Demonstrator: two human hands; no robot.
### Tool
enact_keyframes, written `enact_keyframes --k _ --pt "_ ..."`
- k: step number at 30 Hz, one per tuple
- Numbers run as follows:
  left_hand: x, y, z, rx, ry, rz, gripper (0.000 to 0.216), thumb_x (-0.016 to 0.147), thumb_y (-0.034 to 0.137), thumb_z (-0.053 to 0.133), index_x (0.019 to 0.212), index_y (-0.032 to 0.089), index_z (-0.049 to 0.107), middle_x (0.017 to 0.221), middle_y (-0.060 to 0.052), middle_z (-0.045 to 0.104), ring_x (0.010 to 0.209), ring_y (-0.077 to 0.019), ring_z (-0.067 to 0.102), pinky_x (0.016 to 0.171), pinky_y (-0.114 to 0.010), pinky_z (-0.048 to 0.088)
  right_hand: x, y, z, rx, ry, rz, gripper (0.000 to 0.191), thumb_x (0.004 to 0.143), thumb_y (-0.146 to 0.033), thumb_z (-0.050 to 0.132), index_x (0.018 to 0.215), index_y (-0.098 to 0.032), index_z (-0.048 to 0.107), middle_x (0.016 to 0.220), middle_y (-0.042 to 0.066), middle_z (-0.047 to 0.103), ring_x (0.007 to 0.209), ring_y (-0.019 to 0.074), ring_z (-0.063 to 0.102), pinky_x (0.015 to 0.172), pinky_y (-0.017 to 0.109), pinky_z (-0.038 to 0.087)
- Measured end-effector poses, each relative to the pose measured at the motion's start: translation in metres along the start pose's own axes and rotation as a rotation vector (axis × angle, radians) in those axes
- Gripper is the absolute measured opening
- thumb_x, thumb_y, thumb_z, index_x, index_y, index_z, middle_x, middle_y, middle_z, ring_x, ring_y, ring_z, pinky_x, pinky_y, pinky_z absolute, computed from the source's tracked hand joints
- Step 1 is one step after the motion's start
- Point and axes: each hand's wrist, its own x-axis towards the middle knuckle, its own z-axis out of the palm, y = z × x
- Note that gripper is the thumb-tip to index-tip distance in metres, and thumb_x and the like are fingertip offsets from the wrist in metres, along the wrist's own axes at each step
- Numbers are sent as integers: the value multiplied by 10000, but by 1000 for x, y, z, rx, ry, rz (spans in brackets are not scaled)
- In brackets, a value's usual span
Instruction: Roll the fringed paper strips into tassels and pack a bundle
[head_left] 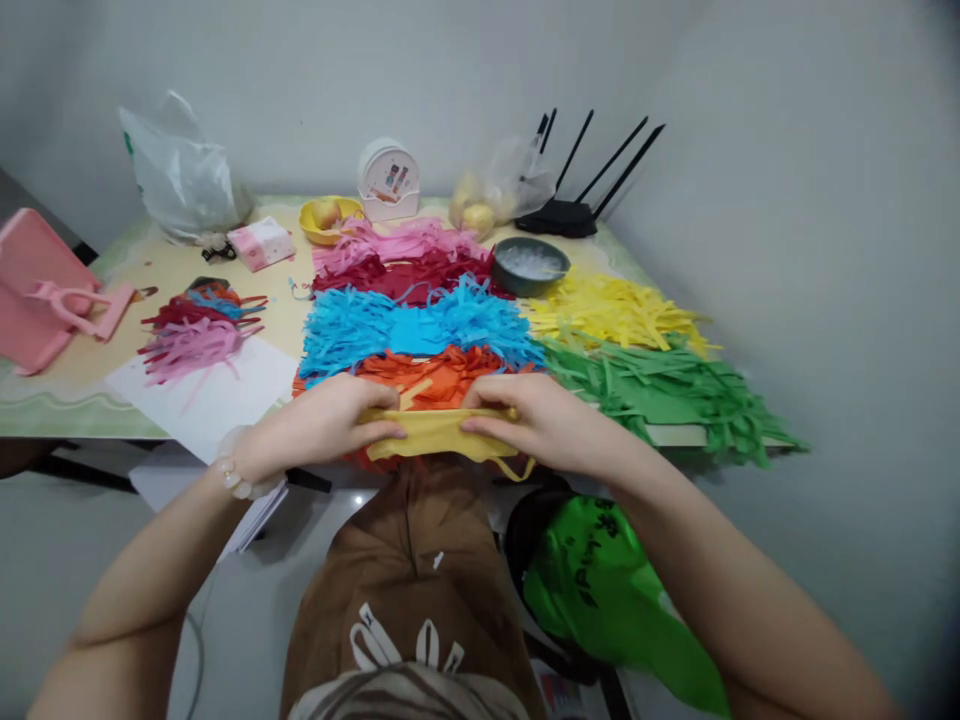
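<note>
My left hand (349, 420) and my right hand (517, 415) pinch the two sides of a yellow strip of paper or thin fabric (431, 433) in front of the table edge. A narrow loose end hangs from it by my right hand. Just behind it lies an orange fringed bundle (442, 375). Farther back come fringed bundles in blue (416, 328), dark red (405, 278) and pink (405, 240). To the right spread a yellow fringed bundle (622, 312) and a green one (667, 385). The strip's underside is hidden.
On the left are a pink stand (52, 290), a small pile of mixed strips (199, 330) and white paper (225, 390). A dark bowl (531, 265), a yellow bowl (330, 220), a router (559, 215) and a plastic bag (187, 180) stand behind. A green bag (607, 590) hangs below right.
</note>
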Motion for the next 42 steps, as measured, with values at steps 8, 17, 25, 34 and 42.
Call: enact_keyframes --k 8,17,25,34,42 --pt "4 -12 8 85 140 64 423 815 498 692 1109 198 637 1106 -85 682 987 -247 618 788 -287 433 -7 -7 -2 -140 -11 -20 269 937 -270 540 683 -192 576 615 5 596 553 138 522 544 247 311" --pt "24 -9 18 -273 -111 112 307 885 447 595 779 159 586 740 15 568 669 -130 518 595 -230 353 -16 -5 -16 70 -42 11 214 909 -321 582 731 -202 585 662 -19 606 588 127 546 552 219 360" --pt "10 -7 16 -347 18 -28 327 813 465 680 766 169 549 701 36 553 627 -117 491 555 -212 345 -21 11 7 228 110 150 344 878 -426 602 644 -193 506 618 -25 545 581 120 497 536 218 344" --pt "19 -15 21 -416 -114 -11 395 868 470 600 683 123 642 575 26 512 530 -95 434 499 -221 290 -27 0 1 126 24 169 305 895 -385 595 668 -194 528 629 -25 560 578 118 491 548 228 319" --pt "21 -9 20 -283 49 -13 280 792 382 683 671 161 560 673 25 554 645 -125 486 577 -223 325 -26 4 -3 67 55 151 247 870 -311 615 669 -206 519 607 -37 541 549 117 466 540 227 324"
